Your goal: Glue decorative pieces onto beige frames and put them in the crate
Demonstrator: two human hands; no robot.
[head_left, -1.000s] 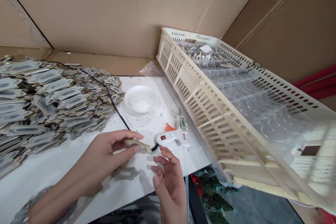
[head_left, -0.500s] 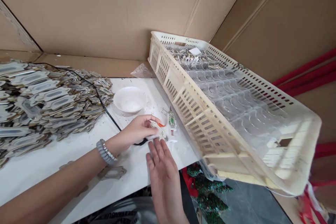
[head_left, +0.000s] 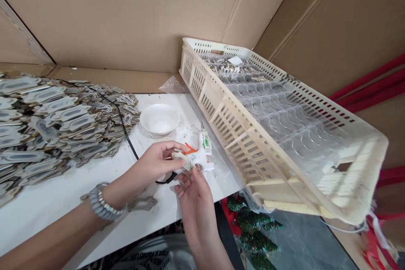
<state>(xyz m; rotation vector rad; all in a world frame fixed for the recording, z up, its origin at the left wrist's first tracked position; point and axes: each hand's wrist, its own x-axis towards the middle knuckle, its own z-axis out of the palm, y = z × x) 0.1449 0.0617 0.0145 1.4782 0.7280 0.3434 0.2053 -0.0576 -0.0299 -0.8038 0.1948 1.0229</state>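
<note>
My left hand (head_left: 155, 164) pinches a small flat shaped piece (head_left: 182, 158) just in front of a white glue gun (head_left: 201, 156) that lies on the white table (head_left: 47, 202). My right hand (head_left: 193, 194) reaches up from below, its fingertips touching the same piece. The gun has an orange trigger and a black cord (head_left: 126, 135). A beaded bracelet is on my left wrist. Another flat piece (head_left: 142, 203) lies on the table under my left forearm.
A big heap of flat shaped pieces (head_left: 47, 118) covers the table's left side. A white bowl (head_left: 160, 119) stands behind the gun. A cream slotted crate (head_left: 268, 126) lined with clear plastic overhangs the table's right edge. Cardboard walls stand behind.
Both hands moved up the table from its front edge to the glue gun. The left hand carried its piece there; the right hand's fingers now meet it.
</note>
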